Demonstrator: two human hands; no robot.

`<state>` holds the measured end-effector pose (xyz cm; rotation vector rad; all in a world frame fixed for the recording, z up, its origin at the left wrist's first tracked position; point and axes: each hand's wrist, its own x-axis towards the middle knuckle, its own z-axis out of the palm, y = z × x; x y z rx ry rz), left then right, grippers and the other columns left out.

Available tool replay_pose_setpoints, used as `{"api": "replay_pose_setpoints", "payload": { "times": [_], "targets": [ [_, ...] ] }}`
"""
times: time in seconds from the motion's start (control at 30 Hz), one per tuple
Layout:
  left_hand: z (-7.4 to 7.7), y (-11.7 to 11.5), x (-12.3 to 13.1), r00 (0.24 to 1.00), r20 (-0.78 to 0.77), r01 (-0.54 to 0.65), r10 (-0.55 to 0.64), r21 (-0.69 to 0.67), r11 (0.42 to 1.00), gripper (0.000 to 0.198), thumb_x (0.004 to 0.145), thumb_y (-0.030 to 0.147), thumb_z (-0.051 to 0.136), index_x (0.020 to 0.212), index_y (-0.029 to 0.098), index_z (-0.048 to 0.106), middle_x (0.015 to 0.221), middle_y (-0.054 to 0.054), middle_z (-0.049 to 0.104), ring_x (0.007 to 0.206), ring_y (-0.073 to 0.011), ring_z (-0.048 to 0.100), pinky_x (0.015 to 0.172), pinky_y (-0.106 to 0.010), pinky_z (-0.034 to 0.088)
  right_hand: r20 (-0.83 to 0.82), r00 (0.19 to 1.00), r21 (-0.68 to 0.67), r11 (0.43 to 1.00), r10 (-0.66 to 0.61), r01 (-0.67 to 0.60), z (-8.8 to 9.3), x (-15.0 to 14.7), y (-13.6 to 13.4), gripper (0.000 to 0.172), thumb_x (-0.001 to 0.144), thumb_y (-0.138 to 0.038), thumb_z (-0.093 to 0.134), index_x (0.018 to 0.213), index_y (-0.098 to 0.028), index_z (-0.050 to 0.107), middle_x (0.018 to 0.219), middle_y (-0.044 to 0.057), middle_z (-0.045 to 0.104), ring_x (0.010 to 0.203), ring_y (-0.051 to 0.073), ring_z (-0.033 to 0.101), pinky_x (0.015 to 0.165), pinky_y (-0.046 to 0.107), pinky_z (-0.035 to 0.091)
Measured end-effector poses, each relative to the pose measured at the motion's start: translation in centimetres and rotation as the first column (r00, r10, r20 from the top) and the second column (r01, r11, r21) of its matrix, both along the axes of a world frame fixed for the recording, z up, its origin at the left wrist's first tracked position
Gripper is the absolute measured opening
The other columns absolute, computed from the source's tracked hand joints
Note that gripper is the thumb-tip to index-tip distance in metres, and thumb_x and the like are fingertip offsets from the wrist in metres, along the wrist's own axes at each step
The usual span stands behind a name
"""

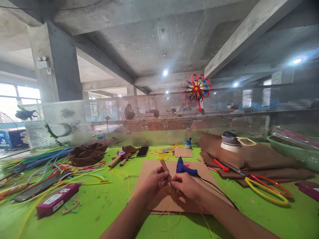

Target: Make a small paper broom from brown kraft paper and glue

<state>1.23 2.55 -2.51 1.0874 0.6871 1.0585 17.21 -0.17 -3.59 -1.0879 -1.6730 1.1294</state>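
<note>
Over a brown cardboard sheet (147, 174), my left hand (156, 181) is closed on a narrow brown rolled tube (163, 165), its upper end poking out above the fingers. My right hand (186, 185) pinches the same tube lower down. Thin yellow strands (169, 212) hang beneath both hands toward the table's front; my fingers hide where they begin. Just beyond my right hand lies a blue hot glue gun (185, 169) with an orange-red trigger, its black cord running off to the right.
Similar brown rolls (115, 161) lie at the back left beside a black phone (142, 151). Coloured strips and a purple box (57, 200) are on the left. To the right are yellow-and-red-handled scissors (267, 192) and stacked brown cloth (269, 158) with a lidded cup (230, 143) on it.
</note>
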Motion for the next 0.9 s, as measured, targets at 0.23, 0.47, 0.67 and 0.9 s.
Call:
{"api": "replay_pose_setpoints", "payload": {
  "times": [0.23,0.47,0.67,0.9],
  "targets": [
    [0.2,0.1,-0.3,0.997,0.018,-0.077,0.078,-0.027,0.997,0.014,0.074,0.018,0.07,0.078,0.012,0.057,0.069,-0.002,0.058,0.06,-0.0092,0.055,0.057,-0.02,0.043,-0.028,0.999,0.013,1.0,0.022,-0.022,0.1,-0.1,-0.3,0.023,0.07,-0.036,0.061,0.072,-0.013,0.061,0.06,-0.001,0.057,0.053,0.012,0.052,0.052,0.024,0.041],
    [-0.1,0.3,0.2,0.992,0.037,-0.117,0.117,-0.008,0.993,0.013,0.075,0.018,0.068,0.074,0.012,0.057,0.064,-0.001,0.057,0.057,-0.0092,0.053,0.057,-0.021,0.041,-0.019,0.999,0.049,0.998,-0.029,0.03,0.2,-0.4,-0.2,0.017,0.069,-0.031,0.061,0.068,-0.014,0.06,0.059,-0.001,0.058,0.055,0.014,0.052,0.052,0.024,0.039],
    [-0.1,0.5,-0.1,0.99,0.024,-0.14,0.141,-0.022,0.99,0.016,0.073,0.02,0.071,0.077,0.012,0.057,0.067,-0.001,0.059,0.059,-0.0092,0.055,0.055,-0.02,0.04,0.021,0.999,0.064,0.997,-0.039,0.038,0.6,-0.4,-0.5,0.015,0.07,-0.025,0.059,0.072,-0.012,0.067,0.063,0.001,0.063,0.058,0.014,0.053,0.053,0.024,0.038],
    [0.2,0.7,-0.5,0.987,0.065,-0.146,0.148,-0.037,0.989,0.015,0.076,0.022,0.068,0.08,0.014,0.057,0.069,-0.001,0.059,0.06,-0.0086,0.055,0.056,-0.02,0.042,0.065,0.996,0.025,0.998,-0.057,0.056,1.0,-0.2,-0.8,0.018,0.074,-0.028,0.056,0.066,-0.013,0.064,0.056,0.001,0.06,0.051,0.014,0.053,0.051,0.024,0.039]
  ]
}}
